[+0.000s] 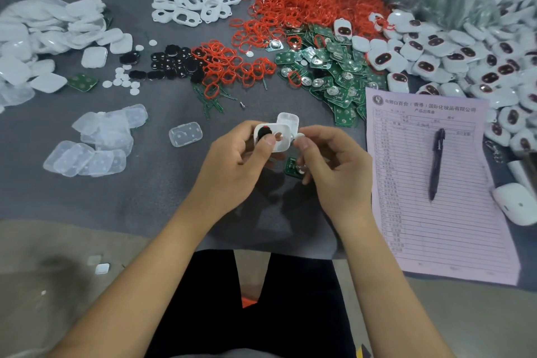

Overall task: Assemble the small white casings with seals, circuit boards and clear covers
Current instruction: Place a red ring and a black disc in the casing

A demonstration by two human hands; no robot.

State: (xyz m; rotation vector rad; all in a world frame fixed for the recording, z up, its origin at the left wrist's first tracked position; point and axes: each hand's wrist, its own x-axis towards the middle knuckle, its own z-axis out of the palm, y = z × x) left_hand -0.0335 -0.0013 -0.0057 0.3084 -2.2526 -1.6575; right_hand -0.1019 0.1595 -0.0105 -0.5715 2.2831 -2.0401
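My left hand [238, 154] grips a small white casing [280, 142] with a black pad in its opening, thumb pressed on the front. My right hand [328, 160] pinches the casing's right edge, where a small white piece shows at my fingertips. A second white casing half [289, 120] lies just behind. One green circuit board [293, 167] rests on the mat under my right fingers. A single clear cover [186, 134] lies to the left of my hands.
Red seals [293, 3] are heaped at the back, green boards [334, 73] beside them, black pads [171, 62] in the middle. Finished casings [465, 58] pile up at right. Clear covers [96, 142] sit left. A pink form [406, 183] carries a pen [436, 163].
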